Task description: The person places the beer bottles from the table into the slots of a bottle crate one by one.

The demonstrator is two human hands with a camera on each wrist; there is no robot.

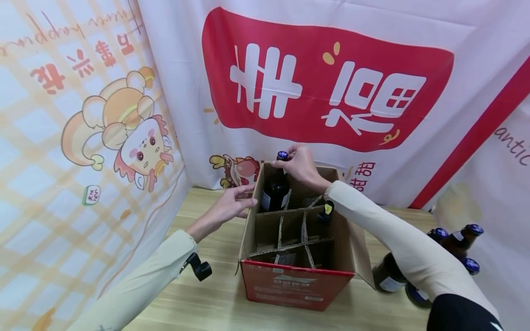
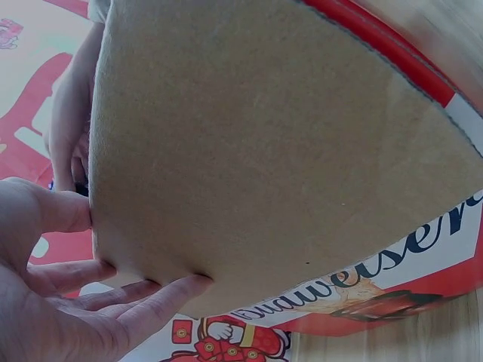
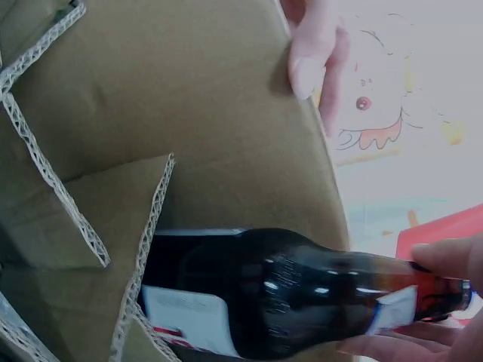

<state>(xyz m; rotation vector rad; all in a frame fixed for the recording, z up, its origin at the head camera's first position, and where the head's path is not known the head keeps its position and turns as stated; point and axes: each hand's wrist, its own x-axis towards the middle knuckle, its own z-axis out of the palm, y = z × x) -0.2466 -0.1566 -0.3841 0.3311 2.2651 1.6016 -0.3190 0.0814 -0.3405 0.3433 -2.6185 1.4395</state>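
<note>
A brown glass beer bottle [image 1: 276, 186] with a blue cap stands partly inside the far left compartment of an open cardboard box [image 1: 290, 287]. My right hand [image 1: 304, 165] pinches it at the neck, near the cap. In the right wrist view the bottle [image 3: 279, 294] lies along the box wall and a cardboard divider [image 3: 147, 241]. At the box's left wall is my left hand [image 1: 227, 207]. Its thumb hooks over the top edge, and its fingertips [image 2: 181, 294] press the folded-down flap [image 2: 264, 151] from outside.
Several more capped brown bottles [image 1: 389, 273] stand on the wooden table [image 1: 198, 299] to the right, partly hidden by my right sleeve. A right flap [image 1: 362, 255] sticks out from the box. Printed cloth [image 1: 331, 27] hangs behind and at both sides.
</note>
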